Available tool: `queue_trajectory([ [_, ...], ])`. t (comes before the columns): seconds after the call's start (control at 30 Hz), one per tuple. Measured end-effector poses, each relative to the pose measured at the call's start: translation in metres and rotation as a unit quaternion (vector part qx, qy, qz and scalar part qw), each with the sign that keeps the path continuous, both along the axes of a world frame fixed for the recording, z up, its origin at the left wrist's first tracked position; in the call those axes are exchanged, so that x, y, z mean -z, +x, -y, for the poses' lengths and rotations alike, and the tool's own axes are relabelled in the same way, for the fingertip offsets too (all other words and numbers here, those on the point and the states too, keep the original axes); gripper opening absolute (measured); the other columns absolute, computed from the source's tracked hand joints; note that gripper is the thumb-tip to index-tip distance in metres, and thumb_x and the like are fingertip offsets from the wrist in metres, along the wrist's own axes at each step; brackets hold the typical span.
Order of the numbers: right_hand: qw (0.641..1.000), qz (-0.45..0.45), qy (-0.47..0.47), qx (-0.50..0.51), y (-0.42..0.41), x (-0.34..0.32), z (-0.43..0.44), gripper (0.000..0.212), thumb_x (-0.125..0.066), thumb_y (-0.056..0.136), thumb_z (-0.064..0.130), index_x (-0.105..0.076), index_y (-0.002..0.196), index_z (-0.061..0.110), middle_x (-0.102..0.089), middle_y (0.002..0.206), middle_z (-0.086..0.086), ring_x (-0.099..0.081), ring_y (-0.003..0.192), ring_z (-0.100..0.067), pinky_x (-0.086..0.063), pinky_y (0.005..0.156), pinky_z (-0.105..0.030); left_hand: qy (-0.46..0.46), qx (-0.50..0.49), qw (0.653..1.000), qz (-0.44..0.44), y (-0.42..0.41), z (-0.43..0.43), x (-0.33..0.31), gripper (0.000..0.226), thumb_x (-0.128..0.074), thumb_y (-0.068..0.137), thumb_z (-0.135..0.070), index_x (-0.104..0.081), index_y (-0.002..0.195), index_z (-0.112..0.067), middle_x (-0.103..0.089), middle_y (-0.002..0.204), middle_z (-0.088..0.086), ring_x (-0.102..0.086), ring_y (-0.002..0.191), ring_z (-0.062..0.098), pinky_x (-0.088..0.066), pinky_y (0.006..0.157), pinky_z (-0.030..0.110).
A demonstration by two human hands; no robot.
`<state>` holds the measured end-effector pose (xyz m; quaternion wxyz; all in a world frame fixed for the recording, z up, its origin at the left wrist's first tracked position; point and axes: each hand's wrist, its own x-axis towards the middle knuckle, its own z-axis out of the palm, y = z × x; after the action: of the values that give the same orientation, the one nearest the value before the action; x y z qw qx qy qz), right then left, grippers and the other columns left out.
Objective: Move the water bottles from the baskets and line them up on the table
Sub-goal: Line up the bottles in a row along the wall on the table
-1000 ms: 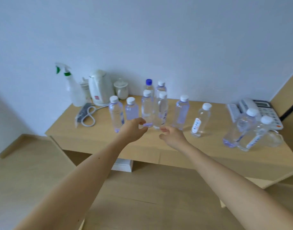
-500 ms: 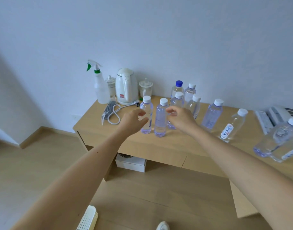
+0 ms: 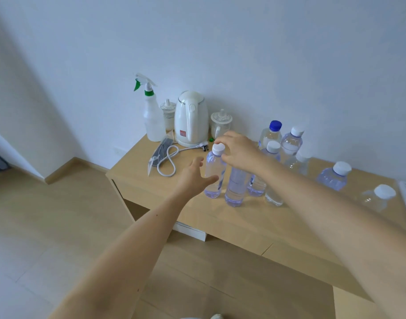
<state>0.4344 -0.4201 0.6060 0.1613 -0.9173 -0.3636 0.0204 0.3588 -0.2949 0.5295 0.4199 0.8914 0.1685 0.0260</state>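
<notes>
desk point(image 3: 243, 223) against the wall carries everything; no basket in view

back left: kettle point(image 3: 191, 118), spray bottle point(image 3: 152, 120), two lidded cups either side of the kettle. The kettle's cord point(image 3: 167, 163) loops over the desk just left of the water bottles

water bottles all upright, long axis vertical, bunched mid-desk rather than lined up. Front group is end bottle point(image 3: 214, 174), then second bottle point(image 3: 236, 188) touching or nearly touching it on the right, more behind, incl. blue-cap bottle point(image 3: 272, 132). Two more stand well apart to the right, blurred

key relation: end bottle sits between both hands. right hand point(image 3: 241, 153) is nearer, coming over from the right and above, fingers point(image 3: 220, 138) curled round its white cap point(image 3: 218, 148), looks like a pinch at the top. left hand point(image 3: 194, 177) is just left of the bottle body, fingers point(image 3: 198, 161) apart and holding nothing, thumb close to the bottle wall, contact unclear

judgement: end bottle gets shifted left to open the row. Watch for: second bottle crowding it, a top pinch tips it easily, cord lies in the path leftwards
</notes>
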Motion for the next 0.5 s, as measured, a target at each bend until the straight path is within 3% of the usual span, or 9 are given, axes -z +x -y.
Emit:
queue_trajectory([
  [0.2,0.994,-0.088,-0.068,-0.014,0.023,0.008,-0.015,0.048,-0.058,0.085,0.008,-0.047,0.131,0.017,-0.048,0.126,-0.010,-0.049,0.111,-0.029,-0.038,0.078,-0.028,-0.008,0.008,1.000,-0.027,0.028,0.007,0.011,0.067,-0.071,0.077,-0.030,-0.037,0.132,-0.014,-0.049,0.128,0.005,-0.049,0.113,0.022,-0.042,0.084,0.031],
  [0.37,0.993,-0.099,-0.056,-0.008,0.036,0.006,-0.018,0.033,-0.067,0.080,0.022,-0.058,0.109,0.009,-0.058,0.107,-0.011,-0.054,0.095,-0.027,-0.041,0.073,-0.033,-0.019,-0.032,0.999,-0.007,0.045,0.013,0.019,0.063,-0.075,0.073,-0.033,-0.041,0.122,-0.012,-0.055,0.112,0.005,-0.053,0.097,0.022,-0.043,0.076,0.032],
  [0.5,0.994,-0.104,-0.026,0.026,0.049,0.001,-0.010,0.037,-0.070,0.078,0.031,-0.058,0.102,0.005,-0.050,0.091,-0.005,-0.047,0.083,-0.021,-0.035,0.066,-0.028,-0.077,0.017,0.997,-0.007,0.061,0.001,0.011,0.068,-0.079,0.069,-0.029,-0.045,0.126,-0.016,-0.057,0.118,-0.001,-0.055,0.106,0.017,-0.048,0.089,0.035],
])
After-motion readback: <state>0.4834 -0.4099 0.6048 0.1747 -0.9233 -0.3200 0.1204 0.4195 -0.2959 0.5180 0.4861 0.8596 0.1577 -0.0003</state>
